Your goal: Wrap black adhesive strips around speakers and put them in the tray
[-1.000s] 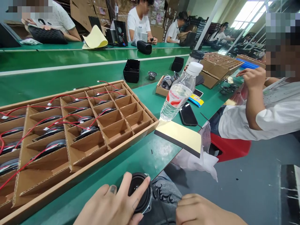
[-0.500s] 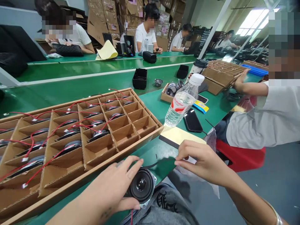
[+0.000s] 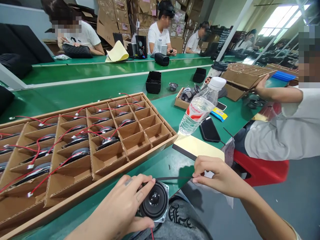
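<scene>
A small round speaker (image 3: 155, 200) with a black cone and square metal frame lies at the near table edge, a red wire trailing below it. My left hand (image 3: 125, 203) grips it from the left, thumb at the bottom of the frame and fingers on the upper rim. A thin black strip (image 3: 172, 178) runs along the speaker's top edge and stretches out to the right. Its far end is pinched between the thumb and fingers of my right hand (image 3: 215, 173).
To the left, a cardboard divider box (image 3: 160, 146) holds several wired speakers. A yellowish pad (image 3: 200, 148), a phone (image 3: 210, 129) and a tilted-looking water bottle (image 3: 197, 110) are beyond my right hand. A co-worker sits at the right on a red stool (image 3: 265, 168).
My right hand still pinches the strip, which now looks straighter between both hands. The left fingers have come in closer over the speaker's rim. The whole view has shifted slightly.
</scene>
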Demonstrator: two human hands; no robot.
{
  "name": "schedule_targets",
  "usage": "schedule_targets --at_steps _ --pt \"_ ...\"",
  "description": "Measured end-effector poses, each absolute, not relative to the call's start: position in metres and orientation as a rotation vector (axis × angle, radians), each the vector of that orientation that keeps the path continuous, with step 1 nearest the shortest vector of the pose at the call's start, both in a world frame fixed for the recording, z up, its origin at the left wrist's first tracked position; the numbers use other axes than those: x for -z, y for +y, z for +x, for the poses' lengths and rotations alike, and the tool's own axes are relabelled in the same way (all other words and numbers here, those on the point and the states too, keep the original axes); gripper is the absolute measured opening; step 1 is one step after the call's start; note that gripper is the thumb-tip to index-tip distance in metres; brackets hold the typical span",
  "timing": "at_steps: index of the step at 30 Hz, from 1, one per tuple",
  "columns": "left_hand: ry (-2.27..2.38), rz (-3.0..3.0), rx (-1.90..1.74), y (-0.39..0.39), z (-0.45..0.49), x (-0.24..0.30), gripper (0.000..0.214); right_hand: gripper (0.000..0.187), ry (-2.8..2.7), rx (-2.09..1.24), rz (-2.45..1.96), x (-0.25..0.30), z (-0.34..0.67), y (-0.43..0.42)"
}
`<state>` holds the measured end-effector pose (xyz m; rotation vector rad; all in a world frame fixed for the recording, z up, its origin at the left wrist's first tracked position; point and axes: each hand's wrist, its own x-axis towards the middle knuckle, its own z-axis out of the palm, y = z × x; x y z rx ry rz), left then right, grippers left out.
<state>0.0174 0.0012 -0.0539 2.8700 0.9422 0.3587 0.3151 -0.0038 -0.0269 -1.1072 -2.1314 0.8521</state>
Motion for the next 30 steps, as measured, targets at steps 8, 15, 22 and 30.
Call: schedule_targets --at_steps 8,15,22,30 --pt "0.955 2.885 -0.330 0.001 0.019 0.047 0.101 0.010 -2.112 -0.983 -1.098 0.041 0.314 -0.020" --pt "0.962 2.960 -0.179 0.004 0.019 0.046 0.096 0.009 -2.214 -0.916 -1.050 0.035 0.304 -0.035" --pt "0.987 3.002 0.158 0.004 0.035 0.023 0.090 0.014 -2.371 -0.720 -1.020 0.031 0.294 -0.044" --pt "1.144 2.978 0.317 -0.007 0.049 0.002 0.079 0.026 -2.558 -0.427 -0.967 0.026 0.276 -0.051"
